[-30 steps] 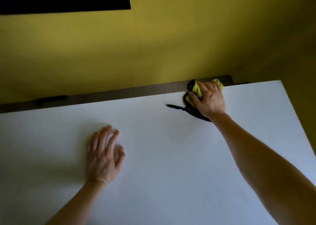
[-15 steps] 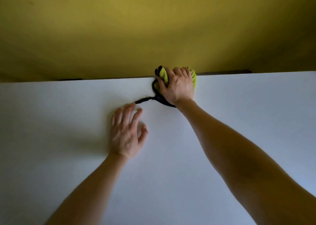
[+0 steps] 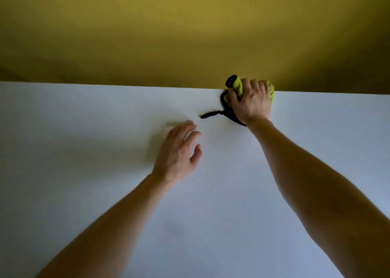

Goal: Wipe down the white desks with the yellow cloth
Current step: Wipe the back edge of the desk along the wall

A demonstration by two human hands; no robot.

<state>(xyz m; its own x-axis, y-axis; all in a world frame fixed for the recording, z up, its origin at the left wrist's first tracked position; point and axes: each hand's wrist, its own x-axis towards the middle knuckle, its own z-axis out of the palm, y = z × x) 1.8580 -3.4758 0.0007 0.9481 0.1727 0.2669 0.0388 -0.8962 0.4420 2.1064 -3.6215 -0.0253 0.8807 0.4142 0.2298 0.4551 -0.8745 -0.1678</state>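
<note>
Head view | right hand (image 3: 252, 102) is gripping bunched yellow cloth (image 3: 237, 85) at white desk (image 3: 84, 130) far edge | left hand (image 3: 178, 151) is holding nothing, fingers relaxed | risk: cloth is overhanging, could drop behind desk

Dim light; the yellow wall (image 3: 190, 24) glows at its middle and darkens into the corners; my left hand (image 3: 179, 153) is smeared by motion blur, its soft shadow falling leftward on the desk (image 3: 63, 172).

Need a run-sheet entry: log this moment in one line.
right hand: grips yellow cloth, far edge | left hand: open over white desk
</note>
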